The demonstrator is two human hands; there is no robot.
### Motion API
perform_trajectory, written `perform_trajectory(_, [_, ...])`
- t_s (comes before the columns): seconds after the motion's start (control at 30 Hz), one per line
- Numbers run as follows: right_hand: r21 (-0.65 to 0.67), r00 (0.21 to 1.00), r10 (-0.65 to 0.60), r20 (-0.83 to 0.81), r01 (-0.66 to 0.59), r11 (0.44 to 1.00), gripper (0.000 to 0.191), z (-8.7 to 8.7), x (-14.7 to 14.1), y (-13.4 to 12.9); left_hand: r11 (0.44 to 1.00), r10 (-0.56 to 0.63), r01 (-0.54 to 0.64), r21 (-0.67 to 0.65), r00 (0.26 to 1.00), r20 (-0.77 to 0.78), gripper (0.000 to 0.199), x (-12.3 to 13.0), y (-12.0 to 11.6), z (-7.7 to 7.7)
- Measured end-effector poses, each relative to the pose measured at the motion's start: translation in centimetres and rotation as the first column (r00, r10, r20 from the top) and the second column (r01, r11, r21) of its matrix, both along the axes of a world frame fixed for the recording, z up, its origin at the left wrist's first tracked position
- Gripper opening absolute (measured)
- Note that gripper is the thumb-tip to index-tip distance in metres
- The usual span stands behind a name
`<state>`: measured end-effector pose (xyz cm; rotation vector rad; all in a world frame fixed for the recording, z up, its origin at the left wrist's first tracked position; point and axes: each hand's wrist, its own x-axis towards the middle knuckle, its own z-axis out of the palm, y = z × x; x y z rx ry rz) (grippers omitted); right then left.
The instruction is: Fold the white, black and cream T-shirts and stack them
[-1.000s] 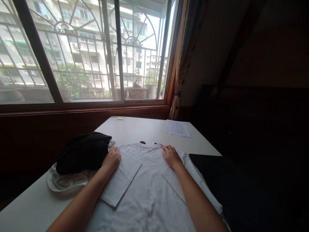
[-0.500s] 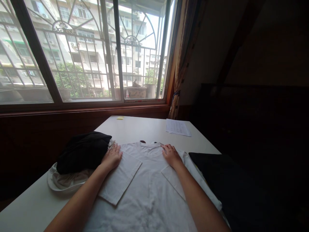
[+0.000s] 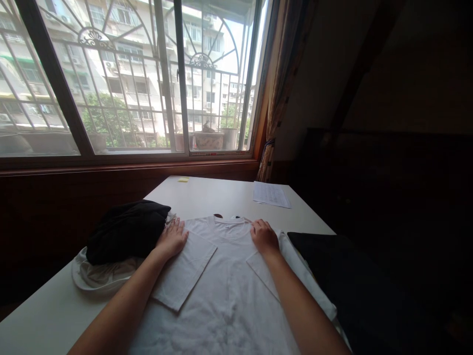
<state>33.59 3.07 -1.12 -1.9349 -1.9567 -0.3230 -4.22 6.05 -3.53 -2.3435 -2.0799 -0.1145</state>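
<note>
A white T-shirt (image 3: 221, 286) lies spread on the table, its neckline towards the window and both sleeves folded inward over the body. My left hand (image 3: 173, 239) rests flat on the shirt's left shoulder, fingers stretched out, close to a black garment. At the right shoulder, my right hand (image 3: 264, 236) has its fingers curled in against the fabric beside the collar. Its fingertips are partly hidden. Two small dark shapes show just behind the neckline; I cannot make out what they are.
A crumpled black garment (image 3: 127, 231) sits on a pale cloth item (image 3: 103, 276) at left. Dark folded fabric (image 3: 318, 246) lies at right. Printed sheets (image 3: 271, 194) and a yellow note (image 3: 183, 180) are at the far end of the white table (image 3: 218, 195), below the window.
My right hand has shifted slightly to the right, and its fingers have curled in more. My left hand stays flat in place. The shirt lies nearly the same.
</note>
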Motion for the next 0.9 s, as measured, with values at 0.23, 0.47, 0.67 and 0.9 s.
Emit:
perform_trajectory(0.23, [-0.051, 0.992, -0.095, 0.083, 0.099, 0.994, 0.035, 1.5, 0.3, -1.6, 1.0, 0.0, 0.0, 0.011, 1.0, -0.015, 0.066, 0.0, 0.0, 0.2])
perform_trajectory(0.47, [-0.202, 0.988, -0.029, 0.151, 0.06, 0.978, 0.033, 2.7, 3.3, -8.0, 0.998, -0.02, 0.022, 0.063, 1.0, -0.023, 0.065, 0.2, -0.5, 0.4])
perform_trajectory(0.67, [-0.174, 0.988, 0.103, 0.117, -0.082, 0.981, 0.039, -0.7, 5.6, -16.2, 0.908, -0.327, 0.337, 0.249, 0.942, -0.082, 0.056, 1.0, -2.5, 2.2])
perform_trajectory(0.9, [0.001, 0.996, 0.059, 0.071, -0.059, 0.998, 0.057, -6.0, 5.7, -17.2, 0.728, -0.684, 0.679, 0.095, 0.728, 0.046, 0.054, 0.9, -5.0, 1.0])
